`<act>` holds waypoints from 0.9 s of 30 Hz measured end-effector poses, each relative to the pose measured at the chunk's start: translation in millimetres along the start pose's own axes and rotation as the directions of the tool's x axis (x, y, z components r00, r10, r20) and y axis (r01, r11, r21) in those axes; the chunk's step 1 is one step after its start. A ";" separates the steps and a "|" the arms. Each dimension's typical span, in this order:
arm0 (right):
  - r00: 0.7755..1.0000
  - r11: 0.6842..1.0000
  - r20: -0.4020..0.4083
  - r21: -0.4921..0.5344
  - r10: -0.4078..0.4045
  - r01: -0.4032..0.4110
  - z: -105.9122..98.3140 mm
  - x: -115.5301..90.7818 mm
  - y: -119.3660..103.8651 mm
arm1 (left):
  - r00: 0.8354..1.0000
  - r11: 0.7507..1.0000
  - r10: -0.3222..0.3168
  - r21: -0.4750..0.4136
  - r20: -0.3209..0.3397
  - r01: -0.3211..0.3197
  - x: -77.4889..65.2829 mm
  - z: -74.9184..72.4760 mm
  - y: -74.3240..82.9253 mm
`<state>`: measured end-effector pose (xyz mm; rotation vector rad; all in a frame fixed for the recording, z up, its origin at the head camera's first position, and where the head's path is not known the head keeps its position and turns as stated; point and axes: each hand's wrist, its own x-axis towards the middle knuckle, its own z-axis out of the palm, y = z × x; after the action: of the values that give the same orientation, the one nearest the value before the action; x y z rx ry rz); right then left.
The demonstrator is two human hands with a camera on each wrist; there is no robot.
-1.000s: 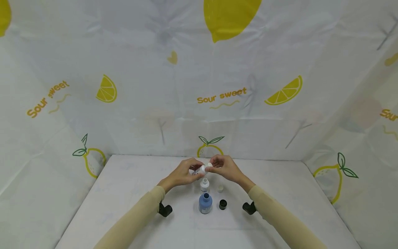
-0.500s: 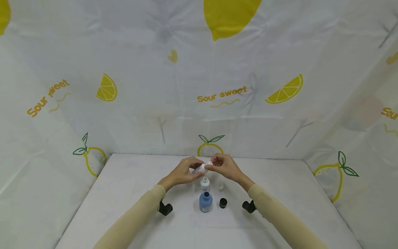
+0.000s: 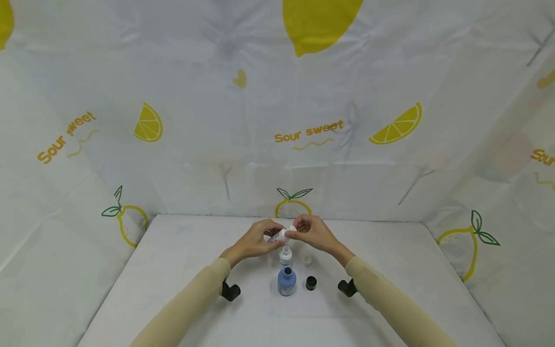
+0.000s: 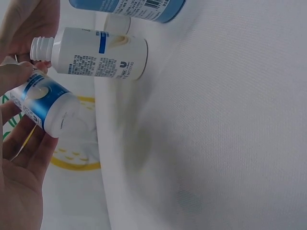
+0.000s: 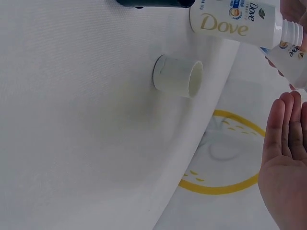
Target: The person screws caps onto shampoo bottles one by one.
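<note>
Above the back of the table, my left hand grips a small white bottle with a blue label band, tilted with its top toward the right. My right hand pinches the white cap at that bottle's upper end, thumb on the near side. Just below the hands stands a white Dove bottle, uncapped, its threaded neck bare. A blue bottle without a cap stands in front of it. The right fingertips on the cap are partly hidden in both wrist views.
A loose white cap lies on the white table to the right of the Dove bottle. Near the blue bottle sits a black cap. A lemon-printed white curtain closes off the back and sides.
Both hands stay almost in place around the small bottle and its cap, with only slight shifts of the fingers. The standing bottles and loose caps have not moved.
</note>
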<state>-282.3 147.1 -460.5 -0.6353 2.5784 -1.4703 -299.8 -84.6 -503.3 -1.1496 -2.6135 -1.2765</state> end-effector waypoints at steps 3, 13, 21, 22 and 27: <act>1.000 1.000 -0.001 -0.011 0.009 -0.009 1.6 2.9 11.3 | 1.000 1.000 -0.002 0.005 0.000 0.002 0.7 0.3 0.4; 0.990 0.968 0.110 0.245 -0.093 0.064 -10.1 4.6 25.3 | 1.000 1.000 -0.005 0.005 -0.010 0.005 0.9 0.4 0.3; 0.962 0.937 0.179 0.320 -0.205 0.140 -14.1 7.2 28.0 | 1.000 1.000 0.005 -0.001 0.003 -0.005 0.1 0.9 0.7; 0.963 0.939 0.178 0.315 -0.202 0.139 -14.0 7.5 28.1 | 1.000 1.000 0.007 -0.003 0.003 -0.007 0.0 0.8 1.0; 0.967 0.946 0.168 0.295 -0.191 0.135 -14.2 7.0 27.9 | 1.000 1.000 0.011 -0.005 0.002 -0.011 -0.3 0.8 1.3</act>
<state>-301.3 168.1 -475.8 -0.9192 2.1602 -1.6887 -298.6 -83.7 -503.0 -1.1652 -2.6029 -1.2817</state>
